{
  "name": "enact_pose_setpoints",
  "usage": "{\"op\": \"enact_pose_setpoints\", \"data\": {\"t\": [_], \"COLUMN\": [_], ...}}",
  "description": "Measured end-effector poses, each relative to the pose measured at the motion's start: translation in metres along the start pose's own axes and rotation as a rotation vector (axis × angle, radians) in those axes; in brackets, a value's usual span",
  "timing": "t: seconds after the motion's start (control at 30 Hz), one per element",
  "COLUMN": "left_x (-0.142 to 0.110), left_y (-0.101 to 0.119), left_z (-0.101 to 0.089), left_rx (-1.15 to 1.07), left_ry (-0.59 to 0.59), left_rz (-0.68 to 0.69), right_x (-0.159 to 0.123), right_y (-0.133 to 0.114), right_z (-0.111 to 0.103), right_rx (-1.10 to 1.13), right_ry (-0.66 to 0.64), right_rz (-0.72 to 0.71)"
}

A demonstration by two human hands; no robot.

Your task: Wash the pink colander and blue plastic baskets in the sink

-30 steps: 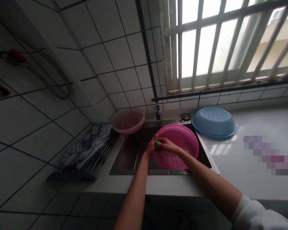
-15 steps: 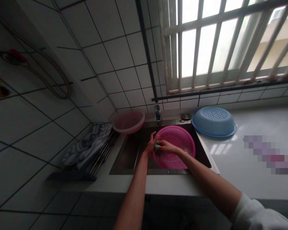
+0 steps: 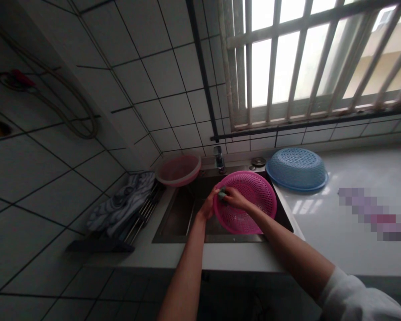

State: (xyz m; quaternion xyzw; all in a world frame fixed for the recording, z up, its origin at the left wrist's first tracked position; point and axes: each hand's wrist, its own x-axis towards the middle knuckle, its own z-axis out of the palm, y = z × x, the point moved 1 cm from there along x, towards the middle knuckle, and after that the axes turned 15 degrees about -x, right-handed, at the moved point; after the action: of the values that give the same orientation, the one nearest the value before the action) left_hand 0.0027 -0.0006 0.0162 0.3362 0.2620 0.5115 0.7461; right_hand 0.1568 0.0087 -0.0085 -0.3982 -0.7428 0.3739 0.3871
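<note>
A round pink plastic colander (image 3: 254,191) with many small holes is tilted over the right part of the steel sink (image 3: 177,223). Its left rim is in the grip of my left hand (image 3: 207,206), whose fingertips are partly behind the rim. Inside that same edge, my right hand (image 3: 234,197) presses a small green scrubbing cloth or sponge (image 3: 222,194) against the colander wall; its exact kind is too small to make out.
Behind the sink stands a chrome faucet (image 3: 218,158), with a metal drain strainer (image 3: 258,162) to its right. A pink basin (image 3: 178,170) sits at the back left. An upturned blue basket (image 3: 297,169) is on the right counter; a striped cloth (image 3: 123,203) hangs on a rack at left.
The colander dipped left and shrank slightly, then swung back up and right. My left fingers spread briefly and closed again on the rim. My right hand moved the green cloth a little upward.
</note>
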Motion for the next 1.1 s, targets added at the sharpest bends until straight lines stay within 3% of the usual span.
{"op": "enact_pose_setpoints", "data": {"t": [0.07,0.13,0.2,0.3,0.37,0.5,0.57,0.7,0.77,0.93,0.97,1.0,1.1], "left_x": [0.0,0.001,0.001,0.003,0.003,0.002,0.002,0.003,0.003,0.002,0.002,0.002,0.004], "left_y": [0.001,0.0,-0.002,-0.003,-0.003,0.001,0.001,0.0,-0.001,0.002,0.002,0.001,-0.002], "left_z": [-0.002,-0.004,-0.003,0.0,0.001,0.0,0.0,0.004,0.005,0.002,0.001,0.001,0.002], "left_rx": [0.058,0.135,0.167,0.113,0.074,0.073,0.091,0.053,0.015,0.055,0.074,0.084,0.06], "left_ry": [0.056,0.13,0.158,0.08,0.032,0.082,0.111,0.047,0.022,0.094,0.105,0.105,0.056], "left_rz": [0.045,0.07,0.072,0.046,0.033,0.03,0.044,0.063,0.066,0.065,0.079,0.097,0.11], "right_x": [-0.003,-0.004,0.0,0.007,0.008,0.001,-0.001,0.005,0.007,-0.001,-0.002,-0.002,0.003], "right_y": [0.0,0.002,0.006,0.011,0.011,0.004,0.002,0.005,0.004,-0.002,-0.002,-0.001,0.003], "right_z": [0.01,0.014,0.01,-0.003,-0.006,0.01,0.013,-0.006,-0.011,0.012,0.014,0.013,-0.003], "right_rx": [0.006,-0.004,-0.016,-0.011,-0.01,0.001,0.016,0.054,0.066,0.059,0.051,0.046,0.037], "right_ry": [-0.167,-0.242,-0.148,0.105,0.137,-0.129,-0.172,0.163,0.223,-0.181,-0.206,-0.174,0.104], "right_rz": [-0.044,-0.07,-0.049,0.039,0.054,-0.059,-0.075,0.046,0.062,-0.055,-0.053,-0.038,0.03]}}
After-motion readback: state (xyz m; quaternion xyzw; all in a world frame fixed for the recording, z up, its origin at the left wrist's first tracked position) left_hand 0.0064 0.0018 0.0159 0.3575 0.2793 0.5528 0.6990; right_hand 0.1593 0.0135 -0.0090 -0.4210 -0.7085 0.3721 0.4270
